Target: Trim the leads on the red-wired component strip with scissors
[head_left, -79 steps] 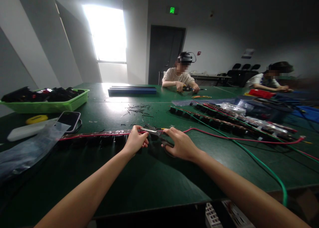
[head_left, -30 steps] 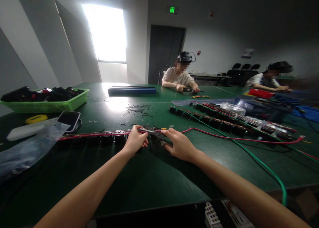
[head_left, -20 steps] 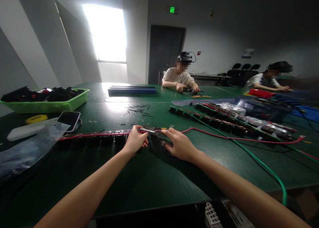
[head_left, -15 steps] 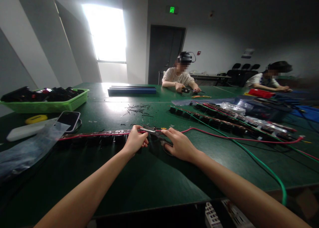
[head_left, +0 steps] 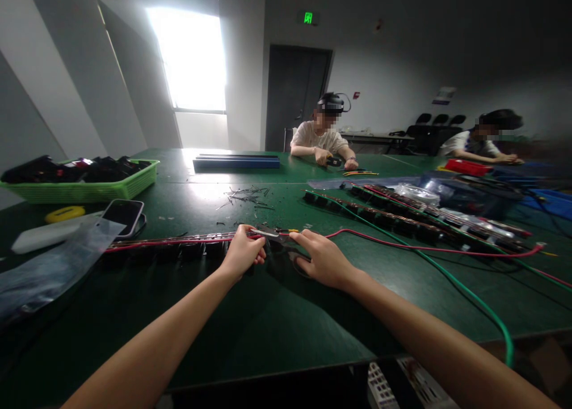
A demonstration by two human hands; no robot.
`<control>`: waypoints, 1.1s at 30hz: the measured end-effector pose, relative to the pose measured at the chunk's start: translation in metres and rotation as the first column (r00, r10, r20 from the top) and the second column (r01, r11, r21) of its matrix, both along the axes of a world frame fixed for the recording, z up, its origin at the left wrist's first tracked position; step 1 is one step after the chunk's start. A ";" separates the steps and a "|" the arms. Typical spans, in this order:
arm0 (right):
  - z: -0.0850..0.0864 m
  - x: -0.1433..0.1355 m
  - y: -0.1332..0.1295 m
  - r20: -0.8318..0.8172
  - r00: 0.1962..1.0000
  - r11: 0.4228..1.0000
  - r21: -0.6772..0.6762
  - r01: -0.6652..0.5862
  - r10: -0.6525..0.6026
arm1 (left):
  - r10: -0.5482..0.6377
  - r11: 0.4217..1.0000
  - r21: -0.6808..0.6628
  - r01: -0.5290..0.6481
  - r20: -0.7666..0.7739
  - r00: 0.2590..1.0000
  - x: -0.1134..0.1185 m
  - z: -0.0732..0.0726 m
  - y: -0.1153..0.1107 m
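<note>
My right hand (head_left: 324, 259) is closed around the handles of a pair of scissors (head_left: 269, 234), whose blades point left. The blades reach up to the fingertips of my left hand (head_left: 243, 253). That hand is closed on the right part of a long strip of black blocks (head_left: 167, 253), along whose top run a red wire and shiny bands. A red wire (head_left: 370, 235) continues to the right past my right hand. A short yellow piece (head_left: 292, 231) shows by my right fingertips. What exactly lies between the blades is too small to tell.
Black offcuts (head_left: 250, 196) lie ahead on the green table. At left are a green basket (head_left: 134, 186), a phone (head_left: 123, 217) and a plastic bag (head_left: 49, 272). More wired strips (head_left: 379, 215) and a green cable (head_left: 465, 287) lie right. Two people sit across the table.
My hands and the scissors have hardly moved. Across the table, one co-worker's hand has shifted slightly toward the tool in their other hand.
</note>
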State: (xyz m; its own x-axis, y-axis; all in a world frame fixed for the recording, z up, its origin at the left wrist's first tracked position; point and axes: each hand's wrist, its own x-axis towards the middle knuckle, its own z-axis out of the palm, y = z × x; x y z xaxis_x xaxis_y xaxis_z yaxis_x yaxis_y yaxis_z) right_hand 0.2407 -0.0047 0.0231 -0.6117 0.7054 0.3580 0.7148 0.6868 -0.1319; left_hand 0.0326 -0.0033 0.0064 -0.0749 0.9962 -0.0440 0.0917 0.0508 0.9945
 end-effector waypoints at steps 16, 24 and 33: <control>0.001 0.002 0.002 -0.112 0.994 0.996 -0.094 -0.005 -0.005 | -0.010 1.000 0.014 0.011 -0.030 0.999 0.000 -0.001 0.000; 0.003 0.005 0.005 -0.181 0.980 0.996 -0.027 0.084 -0.088 | -0.015 1.000 0.006 0.015 -0.036 0.999 -0.001 0.001 -0.001; 0.005 0.002 0.000 -0.047 0.993 0.992 0.070 0.110 -0.107 | -0.008 1.000 0.016 0.008 -0.043 0.999 0.000 -0.002 0.001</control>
